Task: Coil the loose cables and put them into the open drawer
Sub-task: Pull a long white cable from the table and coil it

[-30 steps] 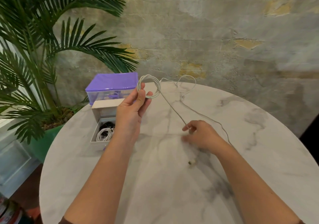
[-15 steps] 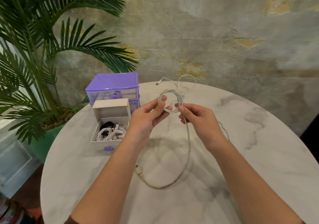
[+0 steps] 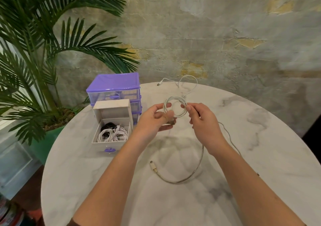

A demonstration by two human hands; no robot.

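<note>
My left hand [image 3: 154,119] and right hand [image 3: 201,121] each pinch the coiled white cable [image 3: 175,107]; its tail lies on the counter [image 3: 260,156].

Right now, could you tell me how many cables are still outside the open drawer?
2: one white cable being coiled between the left hand and right hand, its tail on the table; another loose cable at the table's far edge.

1. A white cable [image 3: 175,107], partly wound into a small coil, is held above the table centre; its tail loops down, plug end near.
2. The open drawer [image 3: 111,145], left, holds coiled white and black cables.
3. Another loose white cable [image 3: 188,84] lies far.
</note>
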